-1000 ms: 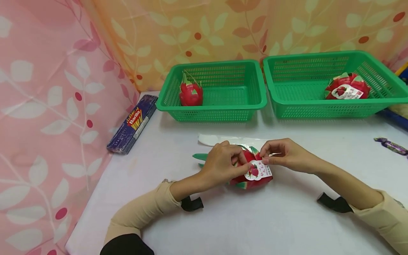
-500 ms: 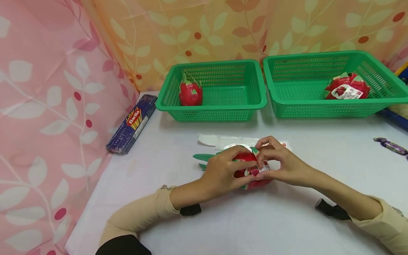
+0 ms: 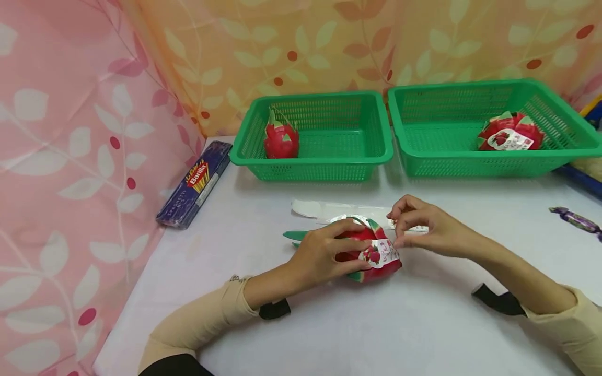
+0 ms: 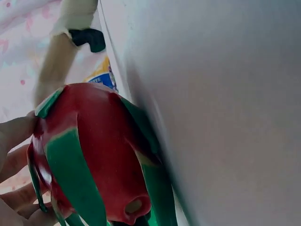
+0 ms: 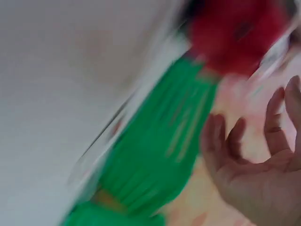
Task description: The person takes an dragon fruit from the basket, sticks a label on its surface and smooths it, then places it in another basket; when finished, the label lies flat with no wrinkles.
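A red dragon fruit point(image 3: 389, 270) with green scales lies on its side on the white table. On its upper side is a white label point(image 3: 386, 253) with a fruit picture and red writing. My left hand point(image 3: 322, 254) grips the fruit from the left, fingers and thumb at the label's left edge. In the left wrist view the fruit point(image 4: 106, 146) shows its smooth red skin and a hole at one end. Just right of the fruit hovers my right hand point(image 3: 425, 227), fingers loosely bent; the right wrist view shows this hand point(image 5: 256, 176) holding nothing, apart from the blurred fruit point(image 5: 240, 33).
Behind the fruit lies a clear strip with a white end point(image 3: 305, 208). Two green baskets point(image 3: 312, 161) stand at the back, each holding a dragon fruit point(image 3: 282, 143); the right one is labelled. A spaghetti box point(image 3: 195, 183) is at left, a purple-wrapped candy point(image 3: 578, 220) at right.
My right hand, over the label half a second ago, has lifted off to the right, leaving the label uncovered. My left hand keeps its grip on the dragon fruit.
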{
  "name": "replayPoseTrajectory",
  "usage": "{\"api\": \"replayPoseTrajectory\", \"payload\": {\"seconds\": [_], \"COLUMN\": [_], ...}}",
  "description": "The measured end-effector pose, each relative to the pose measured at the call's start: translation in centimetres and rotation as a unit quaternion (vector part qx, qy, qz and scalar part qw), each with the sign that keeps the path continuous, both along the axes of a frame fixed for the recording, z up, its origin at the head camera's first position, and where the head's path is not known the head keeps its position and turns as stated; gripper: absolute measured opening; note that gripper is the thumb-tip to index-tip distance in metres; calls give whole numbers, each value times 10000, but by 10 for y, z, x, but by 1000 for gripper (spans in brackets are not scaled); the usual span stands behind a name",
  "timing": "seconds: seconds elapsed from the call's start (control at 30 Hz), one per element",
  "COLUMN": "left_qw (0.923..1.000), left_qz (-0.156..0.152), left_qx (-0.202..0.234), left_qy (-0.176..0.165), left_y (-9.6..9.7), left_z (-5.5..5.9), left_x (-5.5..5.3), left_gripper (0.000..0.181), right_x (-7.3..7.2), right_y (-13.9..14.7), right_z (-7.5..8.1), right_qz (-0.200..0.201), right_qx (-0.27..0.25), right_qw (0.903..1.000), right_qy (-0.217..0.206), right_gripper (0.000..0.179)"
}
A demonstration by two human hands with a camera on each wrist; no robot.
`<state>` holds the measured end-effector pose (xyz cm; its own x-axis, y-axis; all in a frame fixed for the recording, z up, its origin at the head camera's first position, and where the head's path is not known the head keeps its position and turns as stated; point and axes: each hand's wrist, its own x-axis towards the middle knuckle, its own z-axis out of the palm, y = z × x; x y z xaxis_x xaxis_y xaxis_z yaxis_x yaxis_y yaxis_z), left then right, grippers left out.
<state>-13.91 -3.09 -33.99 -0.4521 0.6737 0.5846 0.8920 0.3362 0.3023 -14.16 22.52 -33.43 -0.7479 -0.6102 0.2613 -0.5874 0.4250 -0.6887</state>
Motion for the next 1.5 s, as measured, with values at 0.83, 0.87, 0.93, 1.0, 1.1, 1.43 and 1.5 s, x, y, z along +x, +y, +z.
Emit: {"api": "replayPoseTrajectory", "payload": {"seconds": [0.83, 0.87, 0.93, 1.0, 1.1, 1.43, 1.5], "left_qw": [9734, 9620, 9276, 8768, 7990, 6901, 6798], "left_qz": [-530, -468, -360, -203, 161, 887, 940], "left_qx": [1306, 1561, 2169, 2858, 3670, 4668, 4833], "left_qy": [-1804, -2193, -3021, -3861, -4760, -5459, -5435], "left_y": [-12, -14, -19, -24, -33, -51, -53], "left_z": [4, 5, 6, 4, 1, -12, -13], "left_x": [-35, -41, -53, -66, -84, -116, -120], "left_gripper": [13, 15, 20, 27, 36, 39, 36], "right_x": [6, 8, 10, 12, 12, 7, 6], "right_y": [-23, -25, -30, -37, -48, -68, -69], "right_z": [-1, 0, 1, 3, 5, 3, 3], "right_qz": [-825, -775, -678, -598, -507, -425, -388], "right_qx": [236, 267, 319, 403, 580, 985, 905], "right_qw": [9962, 9964, 9968, 9971, 9968, 9940, 9949], "right_qy": [130, 214, 267, 249, 192, 227, 222], "right_gripper": [64, 68, 73, 75, 75, 65, 62]}}
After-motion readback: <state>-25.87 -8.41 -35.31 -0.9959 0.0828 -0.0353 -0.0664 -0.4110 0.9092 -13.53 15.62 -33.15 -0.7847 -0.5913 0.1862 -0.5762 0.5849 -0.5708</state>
